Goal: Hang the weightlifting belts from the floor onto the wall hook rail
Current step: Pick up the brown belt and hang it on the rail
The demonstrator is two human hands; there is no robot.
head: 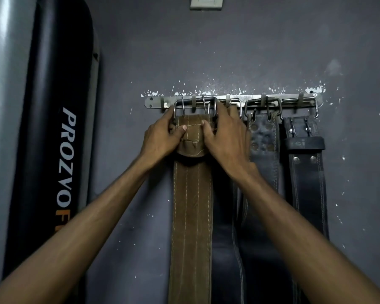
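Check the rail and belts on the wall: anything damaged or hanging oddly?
The brown belt has loose, frayed stitching on its folded end just under the buckle, between the left hand and right hand. Paint is chipped off the wall along the top of the hook rail. The dark belts hang straight.

My feed is dim and low in contrast, with a cool grey cast over the wall. The brightest area is a soft sheen down the pale panel at far left, beside the black pad, which carries a faint highlight. The hook rail glints weakly. Dark belts lose detail in shadow. Forearms stretch and soften toward the lower corners from wide-angle distortion.
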